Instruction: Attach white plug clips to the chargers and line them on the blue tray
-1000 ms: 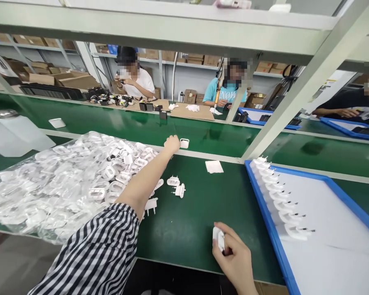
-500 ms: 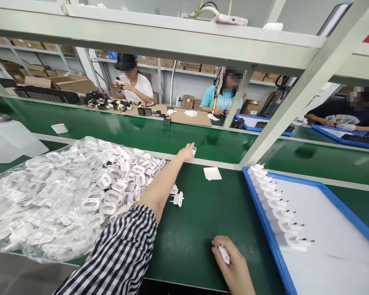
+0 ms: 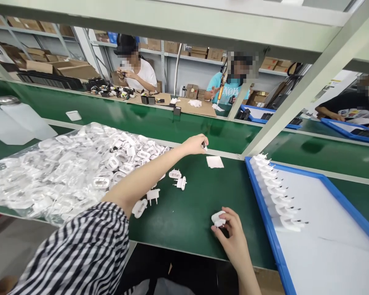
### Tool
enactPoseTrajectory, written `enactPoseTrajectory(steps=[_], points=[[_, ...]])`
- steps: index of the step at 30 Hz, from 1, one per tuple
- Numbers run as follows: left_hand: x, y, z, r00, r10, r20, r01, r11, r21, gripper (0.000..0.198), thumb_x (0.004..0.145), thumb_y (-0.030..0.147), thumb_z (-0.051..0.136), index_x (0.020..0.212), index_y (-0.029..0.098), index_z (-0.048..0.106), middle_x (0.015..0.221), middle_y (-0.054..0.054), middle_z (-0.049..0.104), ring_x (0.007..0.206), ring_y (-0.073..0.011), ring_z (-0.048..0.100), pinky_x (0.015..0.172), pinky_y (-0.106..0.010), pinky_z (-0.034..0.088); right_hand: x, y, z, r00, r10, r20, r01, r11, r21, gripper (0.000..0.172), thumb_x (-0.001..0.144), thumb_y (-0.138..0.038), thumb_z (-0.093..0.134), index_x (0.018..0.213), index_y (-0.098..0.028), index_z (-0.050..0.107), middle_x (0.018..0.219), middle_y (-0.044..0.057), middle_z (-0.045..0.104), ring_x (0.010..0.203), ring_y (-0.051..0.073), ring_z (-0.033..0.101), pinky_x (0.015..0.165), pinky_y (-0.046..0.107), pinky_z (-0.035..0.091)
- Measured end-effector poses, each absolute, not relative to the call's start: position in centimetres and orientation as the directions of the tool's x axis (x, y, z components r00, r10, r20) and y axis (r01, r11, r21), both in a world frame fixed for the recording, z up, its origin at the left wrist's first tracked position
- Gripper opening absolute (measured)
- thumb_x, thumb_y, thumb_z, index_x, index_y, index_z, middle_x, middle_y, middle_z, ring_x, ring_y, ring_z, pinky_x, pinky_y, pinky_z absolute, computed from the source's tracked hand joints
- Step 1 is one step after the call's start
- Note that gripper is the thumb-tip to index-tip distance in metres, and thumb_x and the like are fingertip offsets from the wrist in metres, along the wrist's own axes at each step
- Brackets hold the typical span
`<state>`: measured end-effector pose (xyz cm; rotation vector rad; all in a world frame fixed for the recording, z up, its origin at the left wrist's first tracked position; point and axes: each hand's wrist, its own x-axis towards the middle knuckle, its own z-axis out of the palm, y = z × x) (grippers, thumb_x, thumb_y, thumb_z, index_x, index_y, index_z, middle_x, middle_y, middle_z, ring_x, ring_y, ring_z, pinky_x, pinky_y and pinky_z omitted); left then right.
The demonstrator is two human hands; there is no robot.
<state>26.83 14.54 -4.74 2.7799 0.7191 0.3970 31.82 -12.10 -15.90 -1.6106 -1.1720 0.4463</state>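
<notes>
Left hand (image 3: 196, 144) pinches a small plug part (image 3: 204, 145) at twelve o'clock; right hand (image 3: 230, 232) grips a white plug (image 3: 217, 218) at five.

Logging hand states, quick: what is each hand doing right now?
Left hand: closed on a small white part at the far edge of the bench.
Right hand: closed on a white plug near the blue tray.
</notes>
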Motion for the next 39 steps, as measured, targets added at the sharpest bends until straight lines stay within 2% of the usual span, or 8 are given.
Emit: enactPoseTrajectory(steps=[5,11,15,20,24,27,31,39], points=[[23.0,9.1,-3.2,0.946,0.306,0.111,0.283,-0.941,0.186,0.009,0.064,0.016,0.049,0.068,0.017,0.056,0.090,0.000,0.050,0.073,-0.0137,0.048,0.067,-0.023,0.036,31.8,-12.2,-15.9,0.521,0.836,0.174,0.355,-0.026,-0.934,0.020,0.065,-0.031,0.054,0.073,-0.020,0.040,0.099,0.009,0.045,0.077,0.018,0.053,0.061,0.030,0.046],[16.7,1.8,-4.2,0.983,0.112,-0.144,0.128,-0.986,0.110,0.029,0.063,0.002,0.044,0.079,0.021,0.058,0.100,-0.005,0.046,0.084,-0.0209,0.042,0.064,-0.027,0.038,31.5,-12.5,-15.3,0.511,0.849,0.134,0.390,-0.090,-0.917,0.021,0.070,-0.035,0.045,0.082,-0.018,0.050,0.089,0.007,0.052,0.075,0.016,0.054,0.070,0.031,0.045],[14.5,-1.4,-7.0,0.979,0.200,-0.039,0.203,-0.945,0.257,0.052,0.063,-0.005,0.038,0.108,0.022,0.042,0.102,-0.006,0.045,0.088,-0.0194,0.042,0.071,-0.029,0.040,30.8,-11.8,-14.9,0.476,0.853,0.213,0.610,-0.146,-0.779,0.029,0.065,-0.038,0.051,0.085,-0.017,0.051,0.088,0.007,0.050,0.066,0.016,0.051,0.058,0.029,0.046],[14.6,-2.7,-11.0,0.849,0.508,0.145,0.303,-0.693,0.654,0.046,0.067,0.003,0.044,0.110,0.019,0.036,0.109,-0.004,0.043,0.095,-0.0142,0.044,0.080,-0.026,0.039,29.7,-10.1,-14.6,0.521,0.824,0.221,0.726,-0.292,-0.623,0.031,0.065,-0.041,0.049,0.086,-0.018,0.053,0.089,0.008,0.052,0.070,0.020,0.051,0.055,0.032,0.044],[14.7,-2.7,-12.8,0.734,0.678,0.039,0.299,-0.374,0.878,0.040,0.063,0.014,0.057,0.101,0.021,0.045,0.097,-0.001,0.052,0.086,-0.0133,0.051,0.076,-0.025,0.043,29.7,-10.3,-14.3,0.578,0.754,0.311,0.650,-0.196,-0.734,0.027,0.073,-0.041,0.041,0.075,-0.018,0.056,0.082,0.007,0.054,0.064,0.016,0.052,0.056,0.028,0.044],[14.5,-2.8,-13.4,0.708,0.706,0.012,0.239,-0.255,0.937,0.032,0.061,0.018,0.060,0.091,0.021,0.052,0.093,0.000,0.054,0.083,-0.0134,0.053,0.076,-0.027,0.044,29.3,-11.1,-13.3,0.518,0.789,0.332,0.620,-0.078,-0.781,0.021,0.072,-0.037,0.047,0.079,-0.019,0.056,0.083,0.005,0.053,0.067,0.015,0.053,0.054,0.024,0.044],[14.5,-3.1,-13.6,0.665,0.745,0.045,0.165,-0.205,0.965,0.032,0.060,0.020,0.061,0.091,0.020,0.052,0.095,-0.001,0.053,0.082,-0.0129,0.053,0.077,-0.028,0.045,28.2,-11.4,-11.5,0.269,0.902,0.338,0.725,0.041,-0.687,0.013,0.074,-0.026,0.046,0.082,-0.023,0.056,0.082,0.004,0.051,0.074,0.016,0.051,0.062,0.025,0.043],[14.6,-3.3,-13.7,0.651,0.748,0.129,0.093,-0.247,0.965,0.026,0.063,0.019,0.057,0.089,0.021,0.053,0.089,0.001,0.054,0.079,-0.0106,0.053,0.074,-0.023,0.047,28.0,-10.5,-10.2,0.061,0.977,0.203,0.785,0.079,-0.615,0.013,0.078,-0.025,0.041,0.087,-0.024,0.051,0.094,0.002,0.052,0.086,0.016,0.050,0.071,0.027,0.042]])
